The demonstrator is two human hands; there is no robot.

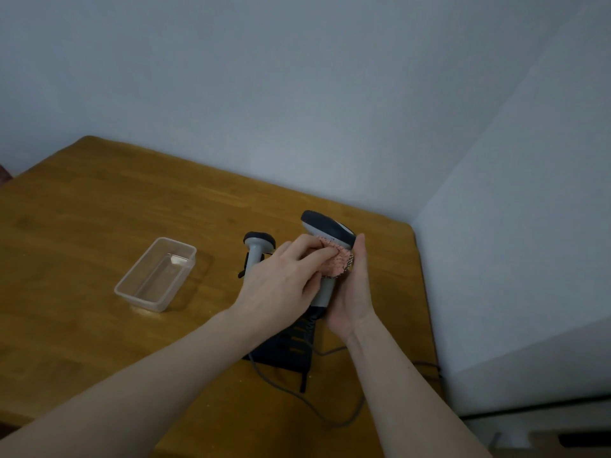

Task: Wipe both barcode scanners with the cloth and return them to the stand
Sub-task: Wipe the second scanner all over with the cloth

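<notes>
Head view, the only one I have. My right hand [352,285] holds one scanner [329,233] upright by its grey handle, fingers mostly straight along the far side, the palm cupping it. How far the thumb wraps round I cannot tell, as the handle and cloth hide it. I judge the hand is there to steady the scanner so that rubbing does not turn it. My left hand [281,279] pinches the pink cloth [340,261] between curled fingers and thumb and presses it against the scanner just under the dark head — the wipe seems to be in hand at the neck. The scanner's cable [317,408] trails down over the table [82,209], so it is held near the stand [287,350], not far out.

The second scanner [259,246] sits upright behind my left hand, apparently seated in the stand's far end; its base is hidden. Whether it has been wiped I cannot say.

Left of the scanners lies a clear plastic tub [155,274] — open, no lid in sight, and nothing in it that I can make out.
</notes>
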